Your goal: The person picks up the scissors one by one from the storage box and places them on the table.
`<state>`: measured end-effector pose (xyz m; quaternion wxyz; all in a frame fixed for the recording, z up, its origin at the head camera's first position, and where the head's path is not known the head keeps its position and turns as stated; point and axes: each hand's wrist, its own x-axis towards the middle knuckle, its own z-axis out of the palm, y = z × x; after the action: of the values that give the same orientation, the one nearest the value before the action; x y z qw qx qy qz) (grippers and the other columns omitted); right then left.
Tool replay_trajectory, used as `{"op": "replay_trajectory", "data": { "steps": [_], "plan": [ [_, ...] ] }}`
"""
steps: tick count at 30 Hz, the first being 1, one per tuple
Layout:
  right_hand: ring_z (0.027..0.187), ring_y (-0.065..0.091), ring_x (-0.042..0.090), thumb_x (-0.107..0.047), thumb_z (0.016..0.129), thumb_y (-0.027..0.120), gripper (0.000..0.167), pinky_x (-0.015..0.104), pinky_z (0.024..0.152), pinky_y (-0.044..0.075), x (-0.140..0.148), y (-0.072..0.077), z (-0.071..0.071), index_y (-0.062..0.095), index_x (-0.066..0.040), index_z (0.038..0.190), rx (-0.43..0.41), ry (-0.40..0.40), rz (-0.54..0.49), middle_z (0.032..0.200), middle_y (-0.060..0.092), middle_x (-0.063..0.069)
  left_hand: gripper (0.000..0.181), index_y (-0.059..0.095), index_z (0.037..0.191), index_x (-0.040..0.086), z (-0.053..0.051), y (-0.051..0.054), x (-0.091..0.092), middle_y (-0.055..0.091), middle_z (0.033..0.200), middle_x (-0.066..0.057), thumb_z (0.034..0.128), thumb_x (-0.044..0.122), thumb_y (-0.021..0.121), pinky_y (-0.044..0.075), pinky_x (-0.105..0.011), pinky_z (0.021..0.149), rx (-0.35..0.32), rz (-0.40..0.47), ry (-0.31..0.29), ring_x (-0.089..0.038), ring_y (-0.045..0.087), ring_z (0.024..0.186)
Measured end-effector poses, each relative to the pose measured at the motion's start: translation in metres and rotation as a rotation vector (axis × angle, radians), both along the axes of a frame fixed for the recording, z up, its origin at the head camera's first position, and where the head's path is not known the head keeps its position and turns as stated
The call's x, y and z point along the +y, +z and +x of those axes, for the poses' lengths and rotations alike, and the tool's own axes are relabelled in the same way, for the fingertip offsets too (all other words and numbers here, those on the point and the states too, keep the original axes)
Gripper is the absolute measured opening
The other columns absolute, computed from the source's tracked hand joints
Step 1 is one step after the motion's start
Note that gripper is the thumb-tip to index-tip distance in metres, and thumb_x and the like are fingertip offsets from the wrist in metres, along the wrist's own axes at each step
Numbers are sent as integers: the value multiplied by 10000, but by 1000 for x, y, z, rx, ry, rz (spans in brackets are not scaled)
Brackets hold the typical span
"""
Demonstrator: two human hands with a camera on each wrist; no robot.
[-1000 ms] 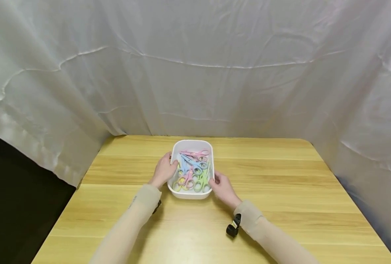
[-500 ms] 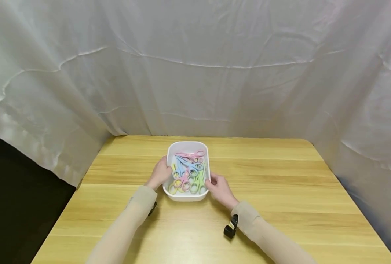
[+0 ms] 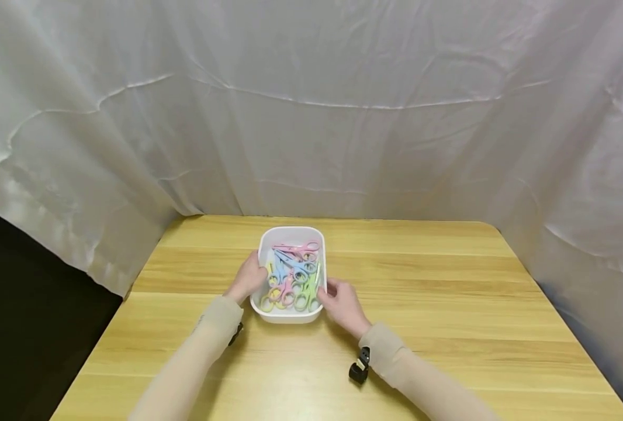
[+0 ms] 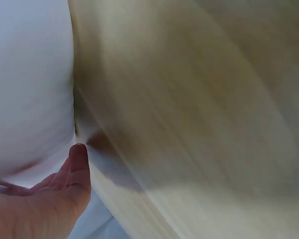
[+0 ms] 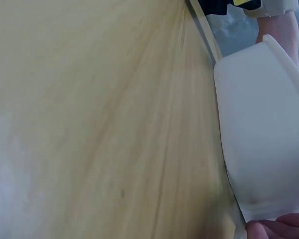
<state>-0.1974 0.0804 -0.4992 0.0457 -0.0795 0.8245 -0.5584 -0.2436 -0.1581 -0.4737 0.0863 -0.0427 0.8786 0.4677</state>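
Observation:
A white plastic bin with rounded corners lies between my two hands. Inside it is a pile of scissors: pink scissors at the far end, blue scissors in the middle, green scissors and yellow scissors nearer me. My left hand grips the left wall, thumb over the rim. On the right wall my right hand holds likewise, thumb at the rim. Both wrist views show fingers against the bin's outside near its base. Whether the base touches the table I cannot tell.
The bin is over a wood-grain table, left of its middle. Grey curtain cloth hangs behind the table and along its sides. Black wrist cameras, including the right wrist camera, are strapped below the sleeves.
Both hands and the bin have moved steadily to the left and slightly toward me. The grip on both walls and the scissors' layout look the same.

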Motion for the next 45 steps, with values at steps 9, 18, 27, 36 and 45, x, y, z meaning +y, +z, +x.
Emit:
{"op": "replay_trajectory", "data": {
  "steps": [9,18,27,36,45],
  "plan": [
    [1328,545,411,-175,913,660,606,495,1124,473,10,6,-3,456,36,1444,90,-36,131,1443,542,249,690,183,1559,-41,-1,-1,9,439,1463,-280,901,-47,390,353,-541,1208,-19,-2,-14,-424,446,1383],
    [1347,494,426,-236,953,620,590,584,1130,433,17,18,-11,437,-13,1467,189,-93,189,1498,470,209,763,38,1592,-37,-3,-1,17,291,1580,-303,918,-69,394,245,-517,1256,-46,-27,-20,-435,315,1484],
    [1393,462,393,-116,962,577,498,527,1179,407,4,41,-23,469,-7,1436,264,-24,26,1479,479,202,726,135,1572,-23,-3,-1,22,471,1414,-266,910,-87,428,391,-536,1184,-34,-32,-8,-413,477,1355],
    [1340,510,419,-67,962,544,427,497,1169,431,-16,61,-37,513,20,1379,141,5,-113,1389,552,241,732,125,1579,-6,-5,-5,22,487,1376,-251,917,-75,429,392,-514,1191,-56,-49,-6,-388,503,1318],
    [1283,560,388,-117,968,540,393,495,1152,438,-30,62,-57,543,8,1341,23,-6,-100,1363,572,258,751,109,1581,-5,-6,-4,19,475,1403,-262,916,-69,451,387,-531,1189,-57,-63,-5,-405,487,1343]
  ]
}}
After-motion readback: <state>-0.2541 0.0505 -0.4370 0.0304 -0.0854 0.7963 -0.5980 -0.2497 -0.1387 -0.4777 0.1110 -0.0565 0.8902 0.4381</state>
